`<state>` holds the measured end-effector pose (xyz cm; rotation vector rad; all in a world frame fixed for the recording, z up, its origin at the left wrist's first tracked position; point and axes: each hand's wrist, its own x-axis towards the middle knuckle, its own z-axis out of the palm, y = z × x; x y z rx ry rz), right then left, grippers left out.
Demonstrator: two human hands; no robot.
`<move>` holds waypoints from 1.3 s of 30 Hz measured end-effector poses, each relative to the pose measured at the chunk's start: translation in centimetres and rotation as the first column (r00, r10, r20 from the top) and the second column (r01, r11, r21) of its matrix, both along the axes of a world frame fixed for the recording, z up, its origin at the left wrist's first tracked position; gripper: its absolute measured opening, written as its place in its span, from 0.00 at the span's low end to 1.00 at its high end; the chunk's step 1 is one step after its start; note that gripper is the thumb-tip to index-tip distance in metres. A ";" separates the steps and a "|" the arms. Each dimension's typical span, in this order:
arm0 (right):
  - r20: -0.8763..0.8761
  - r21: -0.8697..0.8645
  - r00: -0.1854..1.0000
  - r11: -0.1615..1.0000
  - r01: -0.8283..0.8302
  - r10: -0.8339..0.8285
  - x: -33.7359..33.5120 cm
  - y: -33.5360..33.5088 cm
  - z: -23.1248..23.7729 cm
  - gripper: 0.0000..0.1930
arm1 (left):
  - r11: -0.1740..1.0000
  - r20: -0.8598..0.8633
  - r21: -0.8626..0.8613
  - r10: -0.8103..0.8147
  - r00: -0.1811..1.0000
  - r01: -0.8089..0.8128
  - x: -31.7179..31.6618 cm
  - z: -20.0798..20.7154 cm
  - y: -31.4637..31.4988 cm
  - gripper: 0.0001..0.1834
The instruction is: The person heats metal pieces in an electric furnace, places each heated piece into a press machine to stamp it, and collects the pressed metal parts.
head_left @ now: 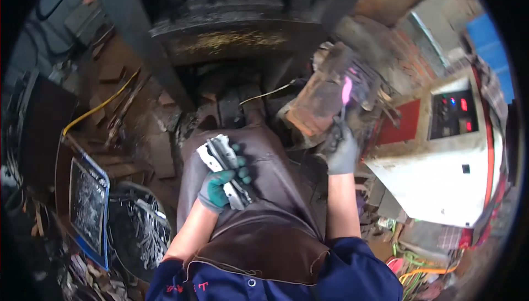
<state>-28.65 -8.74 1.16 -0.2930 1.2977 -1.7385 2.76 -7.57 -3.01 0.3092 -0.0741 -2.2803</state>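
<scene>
My left hand [218,188], in a green and grey glove, is closed round a bundle of long metal pieces [212,160], silvery and dark, held slantwise above my lap. The brown apron [270,174] lies beneath it. Out to the right, my right hand [343,152] in a grey glove has its fingers closed on a thin metal piece. The far end of this metal piece [346,90] glows pink-white beside a rusty, brick-like block [311,105]. Blur hides the exact shape of the thin piece and how the fingers meet it.
At the right stands a white control box [430,179] with a red panel and lit display. A dark machine frame [237,28] spans the far side. Left are a round container of metal pieces [140,229], a blue-edged frame [88,213] and a yellow hose [102,104].
</scene>
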 end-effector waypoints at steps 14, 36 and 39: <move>-0.229 -0.015 0.861 0.882 -0.470 0.455 15.4 -26.3 14.0 0.13 | 1.000 -0.083 0.008 -0.016 0.996 0.016 1.4 -0.7 0.2 0.34; -0.687 0.676 -0.146 0.553 -0.487 0.712 14.4 1.7 4.5 0.19 | 0.997 -0.198 0.003 0.077 0.977 -0.078 0.5 0.6 -0.1 0.39; -0.696 0.681 -0.127 0.594 -0.428 0.707 15.6 1.9 5.5 0.17 | 0.996 -0.185 0.012 0.094 0.978 -0.093 0.7 0.9 0.0 0.39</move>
